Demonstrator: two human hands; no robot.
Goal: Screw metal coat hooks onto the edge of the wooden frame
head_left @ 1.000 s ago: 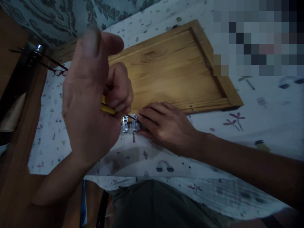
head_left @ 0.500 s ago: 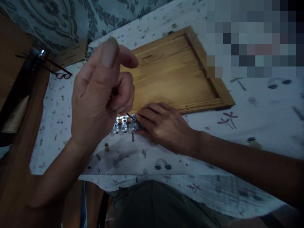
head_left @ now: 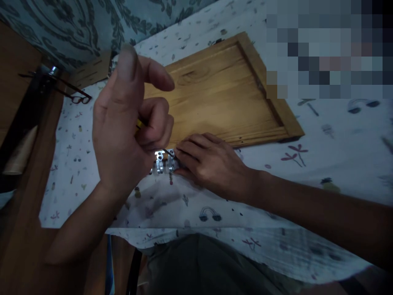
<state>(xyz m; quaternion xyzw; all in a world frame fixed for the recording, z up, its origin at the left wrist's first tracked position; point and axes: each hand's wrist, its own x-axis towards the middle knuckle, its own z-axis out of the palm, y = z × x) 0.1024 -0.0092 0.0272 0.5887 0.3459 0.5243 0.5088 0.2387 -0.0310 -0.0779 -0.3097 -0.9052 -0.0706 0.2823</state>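
My left hand [head_left: 127, 123] is raised close to the camera, fingers curled round a thin yellow-handled screwdriver [head_left: 140, 123]. The tool's dark tip reaches a shiny metal hinge [head_left: 162, 161] at the near edge of a wooden cabinet door [head_left: 215, 94]. My right hand [head_left: 211, 162] lies on the patterned cloth, fingertips pressed against the hinge's right side, holding it in place. The door lies flat on the cloth, its framed panel facing up.
A white printed cloth [head_left: 307, 172] covers the surface. Red-framed glasses [head_left: 78, 97] lie at the far left by a dark object with a shiny cap [head_left: 53, 70]. A wooden edge [head_left: 27, 192] runs down the left. A blurred patch fills the upper right.
My left hand shifted slightly and turned around the screwdriver, thumb rising and falling. The hinge stays under my right fingertips. The view moved a little.
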